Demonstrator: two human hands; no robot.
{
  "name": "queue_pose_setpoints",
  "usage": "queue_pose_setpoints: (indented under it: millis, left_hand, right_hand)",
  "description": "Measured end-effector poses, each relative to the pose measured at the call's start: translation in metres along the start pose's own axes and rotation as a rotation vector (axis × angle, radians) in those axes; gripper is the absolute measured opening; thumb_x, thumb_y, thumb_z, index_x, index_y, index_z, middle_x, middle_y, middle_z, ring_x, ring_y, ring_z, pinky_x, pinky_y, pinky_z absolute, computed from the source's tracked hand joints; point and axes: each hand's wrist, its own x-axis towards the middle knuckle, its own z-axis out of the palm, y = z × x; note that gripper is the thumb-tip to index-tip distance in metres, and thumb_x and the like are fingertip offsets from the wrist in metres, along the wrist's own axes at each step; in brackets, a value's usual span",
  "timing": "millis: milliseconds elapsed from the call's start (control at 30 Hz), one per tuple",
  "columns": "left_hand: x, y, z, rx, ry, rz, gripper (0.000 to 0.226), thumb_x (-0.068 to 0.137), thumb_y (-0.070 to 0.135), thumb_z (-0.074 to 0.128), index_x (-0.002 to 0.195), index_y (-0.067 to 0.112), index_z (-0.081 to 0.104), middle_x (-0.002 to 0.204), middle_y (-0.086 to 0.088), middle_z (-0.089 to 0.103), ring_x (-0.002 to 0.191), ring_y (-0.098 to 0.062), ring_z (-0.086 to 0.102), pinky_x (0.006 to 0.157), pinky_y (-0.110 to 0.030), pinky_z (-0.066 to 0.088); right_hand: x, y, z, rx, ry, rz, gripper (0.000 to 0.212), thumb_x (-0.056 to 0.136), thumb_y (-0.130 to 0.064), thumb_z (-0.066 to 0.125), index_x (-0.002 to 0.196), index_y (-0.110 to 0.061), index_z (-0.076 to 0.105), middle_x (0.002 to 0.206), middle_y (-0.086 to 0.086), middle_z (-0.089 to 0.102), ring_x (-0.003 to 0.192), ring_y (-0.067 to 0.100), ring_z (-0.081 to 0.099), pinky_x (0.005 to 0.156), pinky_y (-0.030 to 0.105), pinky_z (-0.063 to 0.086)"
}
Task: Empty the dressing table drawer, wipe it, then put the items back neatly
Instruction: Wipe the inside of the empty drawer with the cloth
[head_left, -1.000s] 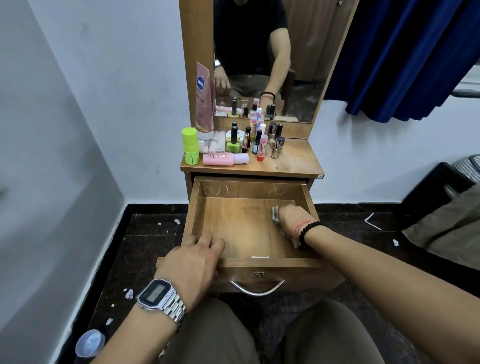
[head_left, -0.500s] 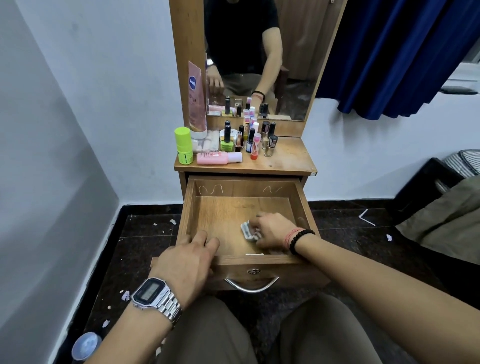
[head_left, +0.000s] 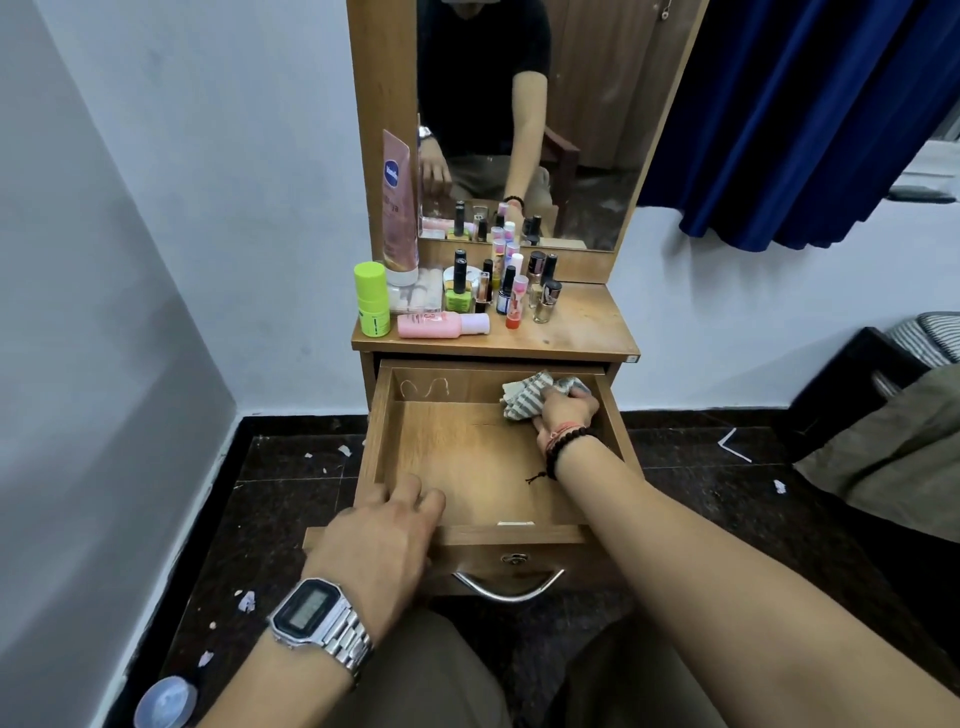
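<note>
Head view, drawer holding only striped cloth, right hand fingers gripping it, left hand flat on front edge.

A round dark-blue brand badge with small white script is borne by the tall pink plastic tube stood cap-down against the mirror frame; the script is too small to be read. Below it, pale lettering ending in "ya" can be made out.

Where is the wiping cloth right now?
The striped cloth is in the drawer's far right corner, held by the right hand, below the tabletop bottles.
</note>
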Motion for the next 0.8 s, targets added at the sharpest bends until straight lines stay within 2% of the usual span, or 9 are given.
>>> queue_pose_setpoints:
  millis: [100,200,333,433,533,667,733,800]
  left_hand:
    - [0.002,0.002,0.001,0.011,-0.021,-0.021,0.028,0.099,0.022,0.04,0.127,0.024,0.034,0.126,0.003,0.036,0.118,-0.021,0.041,0.08,-0.032,0.042]
    - [0.003,0.005,-0.003,0.024,-0.036,-0.035,0.027,0.1,0.021,0.037,0.126,0.022,0.033,0.125,0.003,0.035,0.118,-0.021,0.041,0.071,-0.031,0.033]
    - [0.002,0.004,-0.003,0.03,-0.037,-0.041,0.025,0.1,0.02,0.035,0.125,0.021,0.033,0.125,0.002,0.036,0.118,-0.022,0.04,0.074,-0.032,0.036]
    - [0.002,0.004,-0.004,0.015,-0.039,-0.04,0.024,0.099,0.019,0.035,0.123,0.022,0.034,0.124,0.002,0.036,0.119,-0.022,0.04,0.078,-0.033,0.04]
    - [0.0,0.004,-0.004,0.004,-0.04,-0.03,0.024,0.099,0.02,0.035,0.123,0.022,0.034,0.124,0.003,0.035,0.119,-0.021,0.04,0.08,-0.032,0.042]
    - [-0.001,0.004,-0.003,0.016,-0.034,-0.032,0.025,0.1,0.022,0.036,0.124,0.023,0.034,0.125,0.003,0.035,0.12,-0.021,0.04,0.076,-0.031,0.04]
    - [0.0,0.005,-0.004,0.018,-0.037,-0.034,0.024,0.1,0.021,0.036,0.123,0.022,0.034,0.125,0.002,0.036,0.12,-0.021,0.04,0.073,-0.03,0.037]
    - [0.0,0.006,-0.004,0.027,-0.038,-0.032,0.023,0.1,0.02,0.035,0.123,0.021,0.035,0.125,0.001,0.036,0.119,-0.021,0.041,0.073,-0.03,0.036]
  right_hand:
    - [0.006,0.011,0.016,-0.078,0.011,-0.005,0.035,0.082,-0.007,0.065,0.099,-0.026,0.04,0.115,0.009,0.059,0.097,0.026,0.064,0.09,0.046,0.054]
    - [0.012,0.029,0.029,-0.147,0.011,-0.02,0.035,0.074,-0.01,0.069,0.083,-0.029,0.042,0.115,0.011,0.061,0.096,0.029,0.066,0.089,0.046,0.055]
    - [0.021,0.058,0.047,-0.188,-0.096,0.004,0.033,0.056,-0.017,0.067,0.079,-0.031,0.047,0.104,0.008,0.066,0.092,0.029,0.068,0.088,0.046,0.055]
    - [-0.022,0.044,0.053,-0.232,-0.247,0.083,0.033,0.067,-0.003,0.07,0.084,-0.025,0.052,0.102,0.006,0.066,0.087,0.023,0.066,0.083,0.043,0.057]
    - [-0.036,0.036,0.049,-0.235,-0.368,0.167,0.029,0.085,0.008,0.06,0.102,-0.015,0.051,0.1,0.01,0.062,0.076,0.017,0.063,0.064,0.032,0.055]
    - [-0.023,0.021,0.033,-0.118,-0.244,0.17,0.031,0.089,0.008,0.055,0.111,-0.013,0.049,0.105,0.014,0.06,0.098,0.029,0.063,0.083,0.041,0.055]
    - [-0.01,0.014,0.022,-0.043,-0.135,0.123,0.037,0.089,0.007,0.054,0.121,-0.01,0.047,0.116,0.017,0.06,0.097,0.028,0.062,0.089,0.045,0.053]
    - [0.0,0.009,0.013,-0.026,-0.035,0.074,0.038,0.088,0.004,0.056,0.121,-0.013,0.048,0.119,0.014,0.059,0.093,0.024,0.06,0.094,0.045,0.052]
